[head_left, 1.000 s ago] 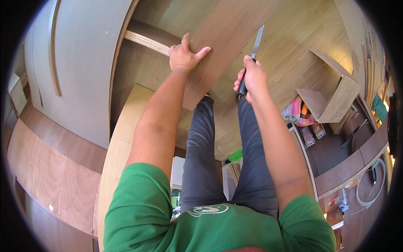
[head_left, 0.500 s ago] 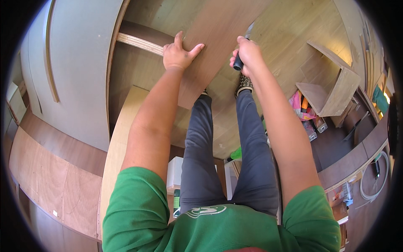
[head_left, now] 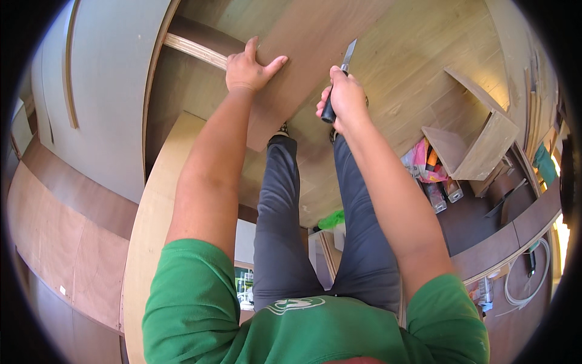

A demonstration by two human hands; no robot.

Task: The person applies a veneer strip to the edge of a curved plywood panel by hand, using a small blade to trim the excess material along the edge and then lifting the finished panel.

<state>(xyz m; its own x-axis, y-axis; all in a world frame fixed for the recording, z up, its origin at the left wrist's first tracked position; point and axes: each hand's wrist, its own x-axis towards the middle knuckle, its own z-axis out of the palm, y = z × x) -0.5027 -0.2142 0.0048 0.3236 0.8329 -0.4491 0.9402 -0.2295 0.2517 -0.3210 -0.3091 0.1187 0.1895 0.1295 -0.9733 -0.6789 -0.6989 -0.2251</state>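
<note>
Left hand [head_left: 247, 65] flat, fingers spread, pinning brown veneer sheet [head_left: 315, 54] far ahead. Right hand [head_left: 344, 100] clenched on utility knife [head_left: 339, 79], blade up. Mid-trim, probably; needs steady pull along sheet's edge.

Pale wood-plank floor [head_left: 424, 73], grey wall panel [head_left: 103, 91] left, open plywood box [head_left: 479, 145] right.
</note>
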